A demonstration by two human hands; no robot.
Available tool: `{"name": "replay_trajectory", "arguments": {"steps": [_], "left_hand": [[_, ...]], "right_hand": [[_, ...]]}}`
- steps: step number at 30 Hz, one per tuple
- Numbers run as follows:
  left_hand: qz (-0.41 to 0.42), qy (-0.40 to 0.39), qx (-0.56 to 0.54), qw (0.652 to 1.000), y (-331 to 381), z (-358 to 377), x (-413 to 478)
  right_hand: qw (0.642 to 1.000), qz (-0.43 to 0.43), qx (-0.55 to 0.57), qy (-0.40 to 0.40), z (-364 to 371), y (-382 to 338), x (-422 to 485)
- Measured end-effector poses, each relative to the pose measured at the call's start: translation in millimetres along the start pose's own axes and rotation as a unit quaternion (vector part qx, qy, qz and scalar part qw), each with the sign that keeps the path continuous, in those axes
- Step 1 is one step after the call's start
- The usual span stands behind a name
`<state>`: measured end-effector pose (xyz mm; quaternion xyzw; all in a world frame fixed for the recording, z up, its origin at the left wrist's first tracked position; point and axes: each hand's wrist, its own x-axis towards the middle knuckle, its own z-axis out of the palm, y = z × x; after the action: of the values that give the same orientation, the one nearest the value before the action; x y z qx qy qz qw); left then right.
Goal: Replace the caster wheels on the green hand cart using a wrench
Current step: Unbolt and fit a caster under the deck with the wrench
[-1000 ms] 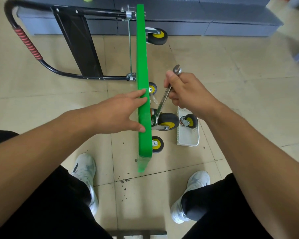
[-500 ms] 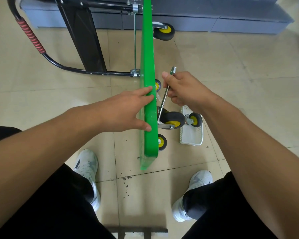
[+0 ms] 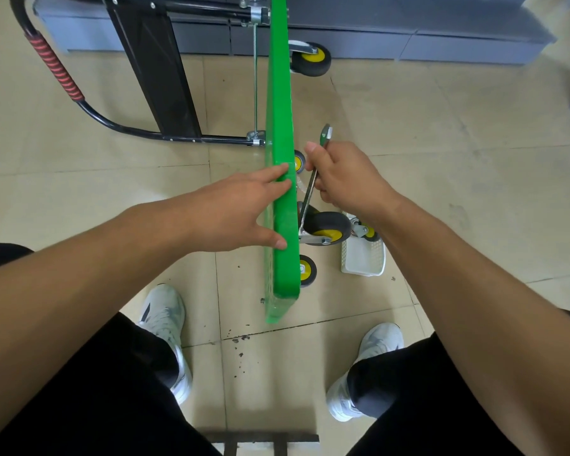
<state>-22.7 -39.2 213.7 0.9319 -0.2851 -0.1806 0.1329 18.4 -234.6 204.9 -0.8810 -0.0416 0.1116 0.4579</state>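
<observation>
Cart: We see the green hand cart (image 3: 278, 159) standing on its long edge on the floor (image 3: 441, 143). The deck runs away from us and its underside faces right.
Caster: A grey caster wheel (image 3: 329, 227) with a yellow hub juts from the underside near the deck's near end, held in a metal fork.
Wrench: The silver wrench (image 3: 310, 192) has its lower end at the base of that caster, close against the deck. Its upper end pokes out above the fist.
Right hand: We find the right hand (image 3: 346, 176) clamped round the wrench shaft, fingers curled and thumb on top.
Left hand: The left hand (image 3: 241, 212) lies spread, with straight fingers and thumb pressing on the deck's upper edge. It wraps around nothing.
Other wheels: We count a small wheel (image 3: 306, 270) just below the worked caster, another peeking out beside the right thumb, and a far caster (image 3: 311, 59) at the deck's other end.
Basket: A white basket (image 3: 364, 261) sits on the floor just right of the cart, and a loose caster (image 3: 366, 230) in it is partly hidden by the right wrist.
Handle: The black handle (image 3: 55, 69), wrapped in a red grip, lies out to the left.
Floor marks: We notice dark specks (image 3: 241, 340) near the cart's near end.
Feet: Two white shoes (image 3: 165, 320) stand on either side, below black trousers.
Background: Grey low units (image 3: 441, 37) line the far side.
</observation>
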Motion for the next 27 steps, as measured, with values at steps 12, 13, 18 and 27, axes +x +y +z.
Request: {"name": "replay_trajectory", "arguments": {"steps": [12,13,18,27], "left_hand": [[0.005,0.019,-0.005,1.0,0.2,1.4,-1.7],[0.002,0.016,-0.004,1.0,0.5,1.3,-2.0],[-0.004,0.01,0.004,1.0,1.0,1.4,-2.3],[-0.011,0.007,-0.017,1.0,1.1,0.7,-2.2]], "right_hand": [[0.95,-0.245,-0.183,0.067,26.8,25.7,-111.3],[0.938,-0.268,-0.212,0.059,32.5,33.9,-120.0],[0.888,-0.349,-0.283,0.1,65.8,75.6,-145.4],[0.945,-0.244,-0.116,0.187,38.9,57.9,-148.9]]}}
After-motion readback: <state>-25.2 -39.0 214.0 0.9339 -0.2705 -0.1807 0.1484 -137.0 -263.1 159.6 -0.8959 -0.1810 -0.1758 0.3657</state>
